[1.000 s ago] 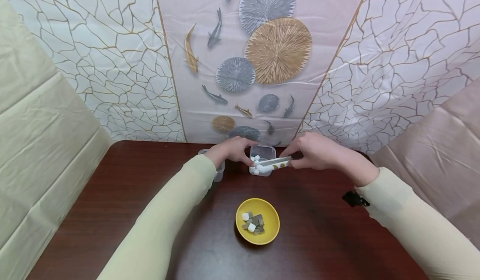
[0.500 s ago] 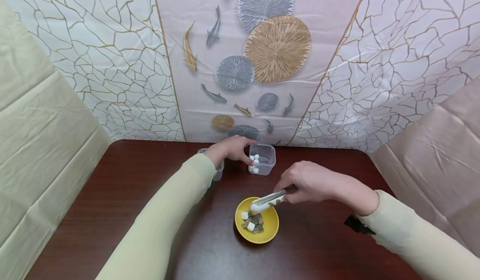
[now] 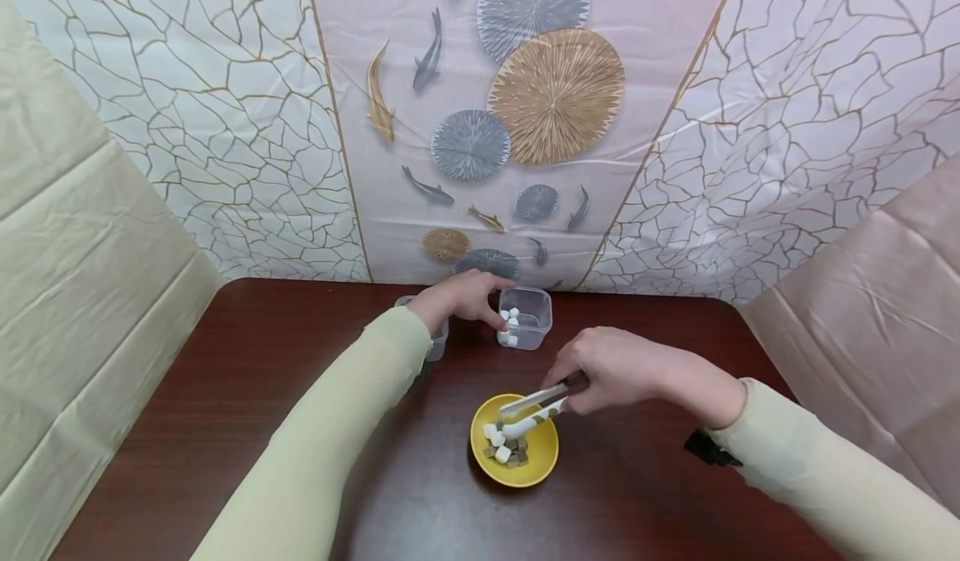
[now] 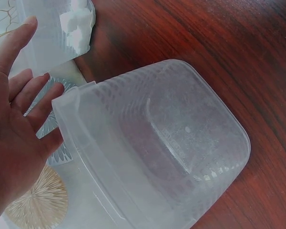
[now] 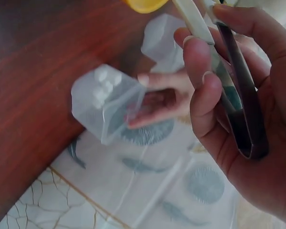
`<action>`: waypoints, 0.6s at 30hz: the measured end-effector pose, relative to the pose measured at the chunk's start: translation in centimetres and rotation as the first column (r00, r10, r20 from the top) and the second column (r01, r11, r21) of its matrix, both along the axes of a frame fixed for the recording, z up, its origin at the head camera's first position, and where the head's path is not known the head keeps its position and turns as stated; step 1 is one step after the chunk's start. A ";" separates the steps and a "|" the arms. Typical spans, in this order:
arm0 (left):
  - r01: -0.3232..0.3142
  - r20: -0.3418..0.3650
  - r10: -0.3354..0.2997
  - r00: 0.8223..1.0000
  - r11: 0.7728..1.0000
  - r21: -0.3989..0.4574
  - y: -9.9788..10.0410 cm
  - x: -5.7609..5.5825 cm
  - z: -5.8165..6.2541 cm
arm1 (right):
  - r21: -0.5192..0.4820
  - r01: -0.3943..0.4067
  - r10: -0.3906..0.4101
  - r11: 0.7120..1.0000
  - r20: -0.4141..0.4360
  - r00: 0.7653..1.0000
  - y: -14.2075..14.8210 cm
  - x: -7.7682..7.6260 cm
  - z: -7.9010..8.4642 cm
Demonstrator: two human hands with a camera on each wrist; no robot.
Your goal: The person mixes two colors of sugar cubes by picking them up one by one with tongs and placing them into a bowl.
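My right hand (image 3: 611,369) grips a pair of tongs (image 5: 238,90), white toward the tips and dark at the bend. Their tips are parted over the yellow bowl (image 3: 550,453), which holds brown cubes (image 3: 517,454) and a few white cubes (image 3: 503,454). My left hand (image 3: 468,298) lies at the left side of a clear plastic container (image 3: 534,332), thumb and forefinger spread along its rim. White cubes (image 3: 512,323) sit in that container's left part. In the left wrist view, the left fingers (image 4: 26,93) are loosely extended.
A second clear container (image 4: 176,124) stands to the left, partly behind my left forearm in the head view; no cubes show in it. The dark wooden table (image 3: 247,378) meets a patterned cloth (image 3: 262,169) at the back, with pale cloth on both sides.
My right hand has brought the tongs from the clear container down to the bowl. The tips have parted, and another white cube lies in the bowl. The left hand stays by the container.
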State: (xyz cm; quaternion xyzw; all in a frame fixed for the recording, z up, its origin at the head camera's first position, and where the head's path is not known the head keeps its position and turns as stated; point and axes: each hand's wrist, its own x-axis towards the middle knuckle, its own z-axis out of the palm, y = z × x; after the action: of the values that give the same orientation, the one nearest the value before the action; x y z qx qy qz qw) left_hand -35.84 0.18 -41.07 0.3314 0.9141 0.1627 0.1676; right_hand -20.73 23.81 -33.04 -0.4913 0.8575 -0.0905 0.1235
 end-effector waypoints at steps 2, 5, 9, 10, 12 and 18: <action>0.004 0.001 -0.004 1.000 1.000 0.001 0.0 0.0 0.0 | -0.018 0.013 -0.014 1.000 -0.009 1.000 0.3 -0.5 0.5; 0.006 0.007 -0.006 1.000 1.000 0.006 0.0 -0.1 0.0 | -0.033 0.034 -0.035 0.999 -0.043 0.998 0.8 -1.5 1.3; 0.011 0.006 -0.011 1.000 1.000 0.009 0.0 -0.1 -0.1 | -0.033 0.090 -0.093 0.995 -0.095 0.991 1.6 -3.0 2.5; 0.013 0.003 -0.013 1.000 1.000 0.007 0.0 -0.2 -0.1 | -0.032 0.107 -0.110 0.994 -0.108 0.988 1.8 -3.5 2.7; 0.014 -0.002 -0.014 1.000 1.000 0.003 0.0 -0.2 -0.2 | -0.026 0.144 -0.146 0.989 -0.126 0.981 2.2 -4.3 3.2; 0.017 0.004 -0.017 1.000 1.000 0.010 0.0 -0.2 -0.1 | 0.030 0.247 -0.238 0.969 -0.167 0.957 2.4 -6.5 3.9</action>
State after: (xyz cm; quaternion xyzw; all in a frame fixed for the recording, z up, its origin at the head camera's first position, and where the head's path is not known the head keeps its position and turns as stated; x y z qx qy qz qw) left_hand -36.07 0.21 -41.21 0.3395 0.9102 0.1665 0.1692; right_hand -27.24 26.23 -29.12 -0.3849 0.9204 -0.0431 0.0535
